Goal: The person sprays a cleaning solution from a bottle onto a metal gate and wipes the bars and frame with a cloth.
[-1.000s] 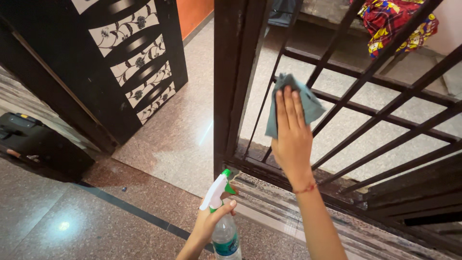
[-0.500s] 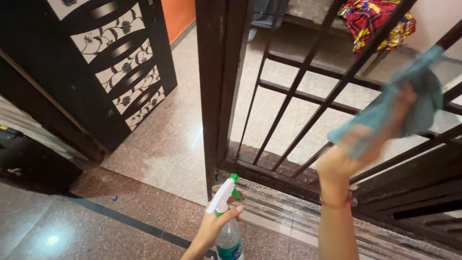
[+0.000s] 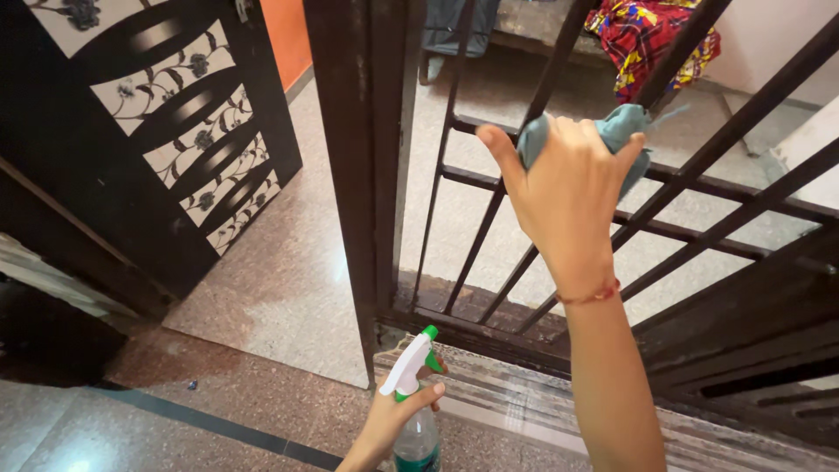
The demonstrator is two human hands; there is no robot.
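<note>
My right hand [image 3: 572, 197] grips a bunched blue-grey cloth [image 3: 622, 128] and presses it against the bars of a dark brown metal grille gate [image 3: 384, 157], high in the middle of the view. A thin red thread circles that wrist. Low in the view, my left hand [image 3: 389, 424] holds a clear plastic spray bottle [image 3: 414, 430] by its neck. The bottle's white and green trigger head [image 3: 409, 369] points up and to the right, close to the gate's bottom rail.
A black door with white floral panels [image 3: 166, 131] stands open at the left. Speckled stone floor [image 3: 288, 288] runs under the gate, with a worn threshold step [image 3: 516, 393] below it. A bright patterned fabric [image 3: 651, 39] lies beyond the bars at the top.
My right hand swung the cloth right across the bars, then came back left and bunched it against an upper bar. The view shifted, so the gate sits further left. The bottle hand stayed put.
</note>
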